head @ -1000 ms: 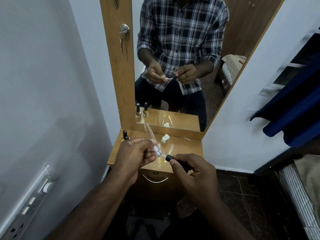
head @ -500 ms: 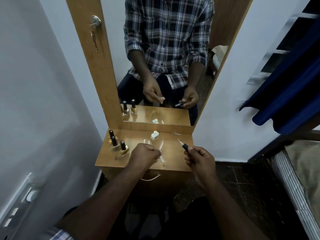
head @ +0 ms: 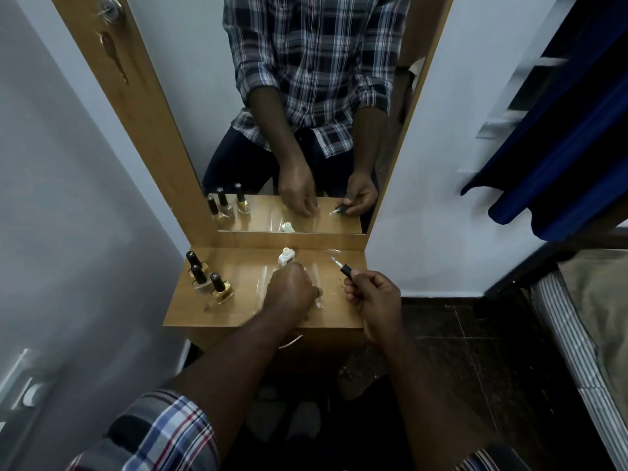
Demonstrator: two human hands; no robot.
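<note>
While the left grip sits knuckles-up on the counter, its fingers are curled down onto a clear plastic film that lies there. The back of the hand hides the fingertips, so I cannot tell whether they pinch the film or only rest on it. The right grip, just beside the left and not touching it, is clamped on a polish brush. Thumb and fingers pinch its black cap, and the thin pale bristle end points up and away toward the mirror. The brush is held in the air over the right part of the counter, above the edge of the film.

A small white bottle sits at the back of the counter, just beyond the left grip's knuckles and close to the mirror's lower frame. Three nail polish bottles with black caps stand upright in a tight cluster on the counter's left side, well apart from both hands. The mirror repeats these bottles, the white bottle, both hands and a checked shirt.

A lock with keys is set in the wooden frame left of the glass. To the right, a dark blue cloth hangs by the wall, with a striped mattress below it. A white switch panel is on the wall at lower left.
</note>
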